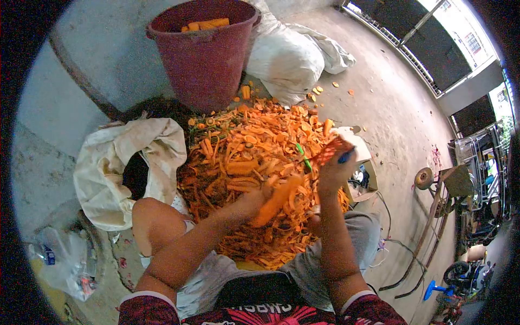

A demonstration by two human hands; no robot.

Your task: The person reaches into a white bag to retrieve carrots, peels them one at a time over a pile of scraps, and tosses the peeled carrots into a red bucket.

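My left hand is closed around the lower part of a peeled carrot, which is smeared by motion and slants up to the right. My right hand, raised to the right of the carrot, is closed on a blue-handled tool; I cannot tell its exact kind. A red-orange patterned piece shows beside the fingers. Close to the left of this hand is a thin bright green strip. Under both hands spreads a large heap of carrot peelings and cut ends, piled between my legs.
A maroon bin with carrots inside stands behind the heap, beside white sacks. An open cream sack sits at the left, near a clear plastic bag. On the right are a cardboard box and a rusty hand cart.
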